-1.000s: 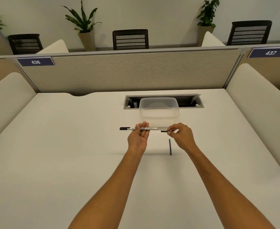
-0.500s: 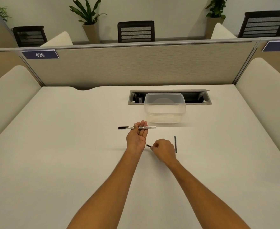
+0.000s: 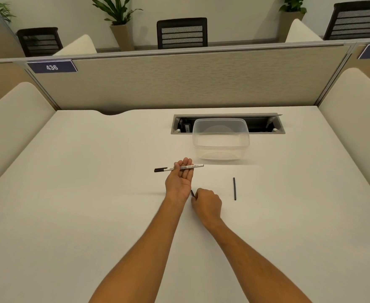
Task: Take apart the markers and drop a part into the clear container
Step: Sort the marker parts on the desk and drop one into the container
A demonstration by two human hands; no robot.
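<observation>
A white whiteboard marker (image 3: 179, 167) with a black cap on its left end lies across the fingers of my left hand (image 3: 179, 181), palm up above the desk. My right hand (image 3: 207, 203) is low on the desk just right of my left wrist, fingers closed on a small black marker part (image 3: 192, 193) that pokes out at its left. A thin black rod-like marker part (image 3: 234, 188) lies alone on the desk to the right. The clear container (image 3: 220, 138) stands empty beyond the hands.
A recessed cable slot (image 3: 264, 124) lies in the desk behind the container. A beige partition (image 3: 179, 82) closes the far edge, and padded side panels (image 3: 354, 119) flank the white desk (image 3: 81, 193). Chairs and plants stand beyond.
My right hand pulled the small black part off the marker's right end and carried it down to the desk near my left wrist. The left hand kept holding the marker.
</observation>
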